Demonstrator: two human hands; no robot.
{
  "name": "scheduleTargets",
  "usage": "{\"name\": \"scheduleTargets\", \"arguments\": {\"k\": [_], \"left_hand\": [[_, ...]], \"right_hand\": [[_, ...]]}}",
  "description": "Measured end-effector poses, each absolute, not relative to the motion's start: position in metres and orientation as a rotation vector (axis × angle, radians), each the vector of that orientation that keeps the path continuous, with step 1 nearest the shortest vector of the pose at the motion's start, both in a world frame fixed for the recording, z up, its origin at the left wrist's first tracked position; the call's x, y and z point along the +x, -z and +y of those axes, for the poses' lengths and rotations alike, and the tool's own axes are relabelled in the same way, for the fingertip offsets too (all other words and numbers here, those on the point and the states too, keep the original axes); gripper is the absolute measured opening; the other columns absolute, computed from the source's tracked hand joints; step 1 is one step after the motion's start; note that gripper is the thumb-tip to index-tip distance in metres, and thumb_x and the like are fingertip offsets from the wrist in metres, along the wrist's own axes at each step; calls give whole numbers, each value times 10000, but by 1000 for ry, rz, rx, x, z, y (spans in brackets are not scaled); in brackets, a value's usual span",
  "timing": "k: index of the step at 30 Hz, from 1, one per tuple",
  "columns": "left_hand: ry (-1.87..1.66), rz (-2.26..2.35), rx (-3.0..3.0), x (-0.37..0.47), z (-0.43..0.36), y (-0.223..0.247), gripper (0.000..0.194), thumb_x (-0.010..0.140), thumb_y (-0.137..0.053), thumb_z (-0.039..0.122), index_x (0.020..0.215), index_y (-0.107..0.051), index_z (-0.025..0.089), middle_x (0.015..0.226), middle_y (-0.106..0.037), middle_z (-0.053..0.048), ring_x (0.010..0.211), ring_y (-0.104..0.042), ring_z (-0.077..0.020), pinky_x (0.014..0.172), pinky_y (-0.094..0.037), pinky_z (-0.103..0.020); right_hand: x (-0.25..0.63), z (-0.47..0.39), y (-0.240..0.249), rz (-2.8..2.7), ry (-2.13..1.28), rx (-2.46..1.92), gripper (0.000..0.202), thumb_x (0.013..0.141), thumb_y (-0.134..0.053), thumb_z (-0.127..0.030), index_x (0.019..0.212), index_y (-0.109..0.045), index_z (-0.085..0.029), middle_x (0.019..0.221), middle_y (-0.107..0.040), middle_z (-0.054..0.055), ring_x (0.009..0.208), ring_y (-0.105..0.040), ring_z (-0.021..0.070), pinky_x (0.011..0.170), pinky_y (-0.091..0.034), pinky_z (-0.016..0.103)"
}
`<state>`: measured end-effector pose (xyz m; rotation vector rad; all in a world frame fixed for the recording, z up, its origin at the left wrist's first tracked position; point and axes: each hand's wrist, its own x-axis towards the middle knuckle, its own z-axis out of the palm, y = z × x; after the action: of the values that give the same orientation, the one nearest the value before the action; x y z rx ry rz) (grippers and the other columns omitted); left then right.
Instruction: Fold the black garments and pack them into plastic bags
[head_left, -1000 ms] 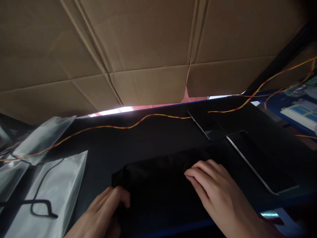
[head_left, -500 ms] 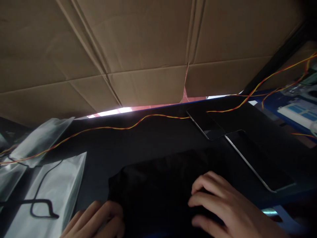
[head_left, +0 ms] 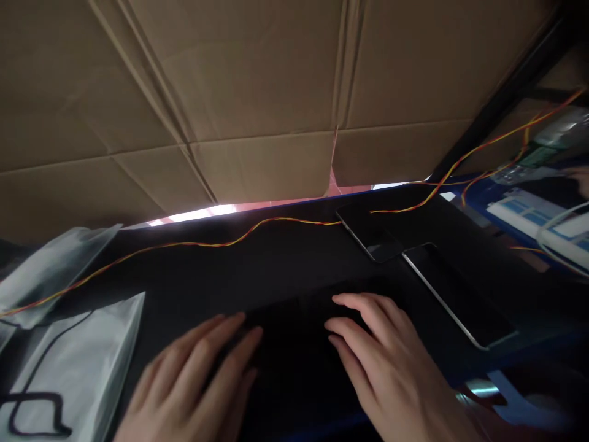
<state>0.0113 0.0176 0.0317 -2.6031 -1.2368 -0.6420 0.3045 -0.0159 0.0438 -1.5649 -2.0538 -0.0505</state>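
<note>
Black cloth-like material [head_left: 289,344] lies on the dark table surface at the lower middle, its edges hard to tell from the table. My left hand [head_left: 197,374] rests at its left side, fingers apart and pointing forward. On its right side is my right hand [head_left: 377,356], with spread, slightly bent fingertips touching the dark material. Neither hand grips anything visible. Beyond my right hand lie a phone-like slab [head_left: 455,294] with a silver edge and a second dark slab [head_left: 370,233], nearly corner to corner.
A twisted red-yellow wire [head_left: 184,244] crosses the table's back. Translucent bags [head_left: 78,368] lie at the left, with a black cord on them. A cardboard sheet [head_left: 257,92] stands behind. At the right are a white-and-blue box [head_left: 519,215] and a clear bottle [head_left: 547,144].
Both hands have moved forward over the black material, and the left hand's fingers have stretched out. The material's raised folds now look flatter. The view has shifted slightly rightward.
</note>
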Motion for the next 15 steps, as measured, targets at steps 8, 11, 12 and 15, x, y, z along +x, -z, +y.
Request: {"name": "scheduleTargets", "arguments": {"k": [8,11,12,15], "left_hand": [[287,-1084,-2558,37,11,3,650,1152,-380,419,1715,-375,94,1764,-469,-130,1672,-372,-350,1308,-407,-521],[265,-1042,-2583,31,15,-1,668,1149,-403,433,1715,-375,80,1777,-449,-116,1701,-317,-311,1389,-260,-475],[269,-1030,-2594,29,15,-3,674,1148,-411,448,1710,-387,77,1778,-448,-115,1710,-292,-301,1406,-200,-458],[349,-1009,-2653,16,16,-6,695,1143,-419,461,1719,-373,74,1804,-400,-120,1732,-220,-305,1426,-82,-462]], "right_hand": [[284,-9,-6,-2227,52,-1347,413,1106,-495,-102,1454,-698,-194,1575,-685,9,1461,-652,327,1102,-656,536],[292,-4,3,-2259,-14,-1392,476,1084,-474,-53,1493,-665,-203,1580,-681,-5,1469,-645,312,1139,-632,544],[297,-5,3,-2268,-23,-1379,483,1081,-477,-49,1503,-652,-205,1579,-685,-7,1478,-637,302,1160,-617,533],[320,-19,-3,-2145,15,-1406,463,1095,-511,-113,1531,-609,-234,1583,-684,20,1520,-587,301,1221,-543,547]]}}
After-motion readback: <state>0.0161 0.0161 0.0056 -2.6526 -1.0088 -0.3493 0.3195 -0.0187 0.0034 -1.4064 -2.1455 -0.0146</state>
